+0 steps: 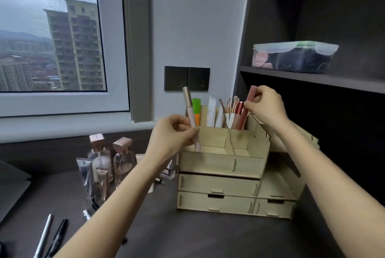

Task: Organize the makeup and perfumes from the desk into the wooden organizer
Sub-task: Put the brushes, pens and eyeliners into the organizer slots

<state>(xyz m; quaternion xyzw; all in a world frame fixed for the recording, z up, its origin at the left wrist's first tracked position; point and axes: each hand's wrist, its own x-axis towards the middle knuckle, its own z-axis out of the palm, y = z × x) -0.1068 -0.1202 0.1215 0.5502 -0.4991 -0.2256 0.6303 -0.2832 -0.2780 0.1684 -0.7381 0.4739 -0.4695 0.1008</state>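
A dark desk (208,234) runs under a window (52,28) that looks out on tall apartment blocks and a grey sky. The landmark here is the wooden organizer (229,174), standing toward the back of the desk. Far to its left, near the front edge, lie two pens (52,234). Closer to it on the left stand squeeze tubes (87,176) and two perfume bottles (123,159) with rose-gold caps. The left hand (173,134) is at the organizer's upper left corner, fingers pinched around a pale pink tube with a gold cap (190,118), held nearly upright over the top tray. In the organizer's back compartments stand a green and orange tube (196,109), white tubes and brushes (231,105). The right hand (264,103) is above its back right compartment, fingertips pinching a dusty rose tube (250,94). On the wall behind the organizer are two dark sockets (186,78). Above and right of it, a dark shelf (312,78) carries a lidded plastic box (291,56)
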